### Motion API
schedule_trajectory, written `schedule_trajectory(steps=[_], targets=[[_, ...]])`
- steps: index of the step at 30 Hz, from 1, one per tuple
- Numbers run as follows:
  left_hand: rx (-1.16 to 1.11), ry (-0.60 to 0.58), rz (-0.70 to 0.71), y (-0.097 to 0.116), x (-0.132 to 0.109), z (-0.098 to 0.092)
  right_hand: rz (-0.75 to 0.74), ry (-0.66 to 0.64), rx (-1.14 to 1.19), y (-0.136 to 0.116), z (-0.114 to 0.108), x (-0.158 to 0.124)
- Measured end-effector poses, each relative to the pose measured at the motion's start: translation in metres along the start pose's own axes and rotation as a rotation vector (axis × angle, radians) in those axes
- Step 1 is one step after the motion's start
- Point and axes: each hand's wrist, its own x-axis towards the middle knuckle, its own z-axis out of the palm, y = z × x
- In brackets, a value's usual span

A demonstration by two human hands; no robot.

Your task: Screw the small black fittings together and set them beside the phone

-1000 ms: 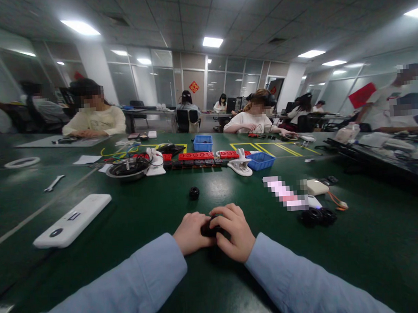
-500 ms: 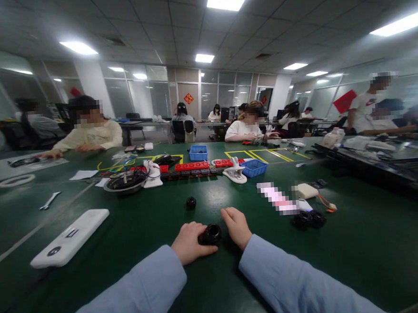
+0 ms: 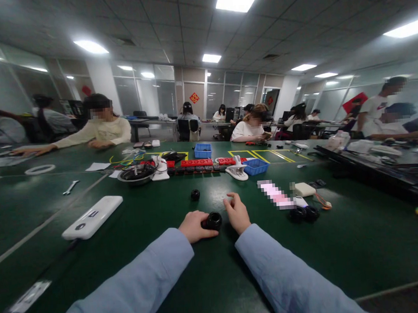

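My left hand (image 3: 195, 227) is closed around a round, glossy black part with a hole in its top (image 3: 213, 220), low over the green table (image 3: 159, 269). Just to its right is my right hand (image 3: 237, 212), apart from the part, its index finger lifted away from the others and nothing seen in it. A smaller round black piece (image 3: 195, 194) sits a little beyond my left hand. Two more dark round pieces (image 3: 305, 213) lie to the right, beside a cream box with an orange wire (image 3: 304, 189).
At left lie a white power bank (image 3: 93, 218) with a cable and a wrench (image 3: 71, 187). Farther back stand a row of red and black blocks (image 3: 196, 163), two blue bins (image 3: 255, 166), a white clamp (image 3: 237, 169) and a round pan (image 3: 136, 174). Other people sit around.
The fingers of my right hand have loosened from a closed pose, the index finger lifting. My left hand keeps its hold on the black part. The whole view has shifted slightly.
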Motion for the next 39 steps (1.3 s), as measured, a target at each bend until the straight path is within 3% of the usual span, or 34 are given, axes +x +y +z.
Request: schedule_trajectory(steps=[14,25,39], targets=[[-0.020,0.042,0.001,-0.002,0.000,0.004,-0.221,-0.123,-0.345,-0.060,-0.017,-0.030],[-0.021,0.052,0.029,-0.003,0.001,0.006,-0.249,-0.220,-0.449,-0.061,-0.017,-0.029],[0.038,0.058,0.033,-0.011,0.004,0.011,-0.301,-0.284,-0.389,-0.057,-0.013,-0.029]])
